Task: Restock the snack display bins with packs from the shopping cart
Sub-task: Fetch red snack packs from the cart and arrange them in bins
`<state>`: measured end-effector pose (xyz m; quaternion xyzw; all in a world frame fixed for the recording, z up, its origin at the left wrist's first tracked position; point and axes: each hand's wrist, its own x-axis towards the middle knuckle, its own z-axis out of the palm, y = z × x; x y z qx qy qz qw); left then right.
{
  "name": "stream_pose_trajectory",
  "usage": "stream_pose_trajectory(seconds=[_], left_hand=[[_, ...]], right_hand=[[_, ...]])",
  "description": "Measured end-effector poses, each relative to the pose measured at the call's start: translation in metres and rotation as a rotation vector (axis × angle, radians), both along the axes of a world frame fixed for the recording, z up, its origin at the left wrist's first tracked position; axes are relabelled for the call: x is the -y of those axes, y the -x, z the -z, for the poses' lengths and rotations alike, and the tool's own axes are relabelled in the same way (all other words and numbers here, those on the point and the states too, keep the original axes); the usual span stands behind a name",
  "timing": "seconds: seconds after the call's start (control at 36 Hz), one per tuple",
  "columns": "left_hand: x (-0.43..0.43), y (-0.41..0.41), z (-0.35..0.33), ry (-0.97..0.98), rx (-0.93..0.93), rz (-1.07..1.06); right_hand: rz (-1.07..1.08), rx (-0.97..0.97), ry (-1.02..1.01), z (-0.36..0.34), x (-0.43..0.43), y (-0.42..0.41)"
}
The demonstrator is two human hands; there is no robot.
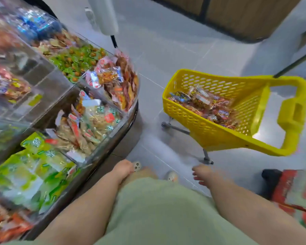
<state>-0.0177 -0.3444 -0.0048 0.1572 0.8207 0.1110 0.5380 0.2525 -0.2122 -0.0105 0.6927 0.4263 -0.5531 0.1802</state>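
Note:
A yellow plastic shopping cart (pixel 224 138) stands on the floor at the right, with several red and clear snack packs (pixel 207 105) lying in its basket. The curved snack display (pixel 117 131) with clear bins fills the left side. Its bins hold green packs (pixel 34 167), beige packs (pixel 94 124), red-orange packs (pixel 117 80) and green-orange candies (pixel 78 61). My left hand (pixel 123 169) hangs low beside the display's edge, fingers loosely curled, holding nothing. My right hand (pixel 201 175) hangs below the cart with relaxed fingers, also holding nothing. The picture is motion-blurred.
Grey tiled floor (pixel 166 50) lies between display and cart. A red and green box stack (pixel 297 190) sits at the right edge. A white post (pixel 104 16) stands behind the display, and wooden shelving (pixel 245 16) is at the top right.

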Motion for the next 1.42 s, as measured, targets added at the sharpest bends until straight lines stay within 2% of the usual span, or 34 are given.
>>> stream_pose_trajectory(seconds=[0.14,0.25,0.36,0.56,0.72,0.94,1.06,1.14,1.22,1.33,1.42], left_hand=[[-0.046,-0.02,-0.006,0.039,0.012,0.115],[-0.09,-0.021,-0.001,0.048,0.021,0.057],[-0.132,-0.023,0.003,0.087,0.061,0.128],[-0.207,-0.018,0.006,0.063,0.076,0.292],[-0.295,0.013,0.003,0.057,0.125,0.351],[-0.385,0.039,0.019,-0.007,0.017,0.457],[-0.409,0.044,0.03,-0.011,-0.118,0.522],[-0.421,0.048,0.045,-0.002,-0.168,0.452],[-0.433,0.051,0.063,0.005,-0.159,0.387],[-0.445,0.051,0.094,0.018,-0.091,0.378],[-0.453,0.046,0.113,0.044,-0.124,0.347]], right_hand=[[0.359,0.014,0.13,-0.001,0.013,-0.054],[0.539,-0.027,0.053,0.002,-0.01,-0.072],[0.689,-0.054,0.001,-0.002,-0.034,-0.079],[0.813,-0.069,0.044,-0.004,-0.072,-0.063],[0.831,-0.15,0.011,-0.015,-0.134,-0.03],[0.898,-0.188,-0.117,-0.017,-0.229,0.007],[0.779,-0.102,-0.123,0.003,-0.261,0.026],[0.665,-0.065,-0.086,0.021,-0.28,0.042],[0.399,-0.051,-0.157,0.046,-0.293,0.05],[0.223,-0.003,-0.161,0.072,-0.306,0.057],[0.065,0.014,-0.267,0.09,-0.321,0.065]])
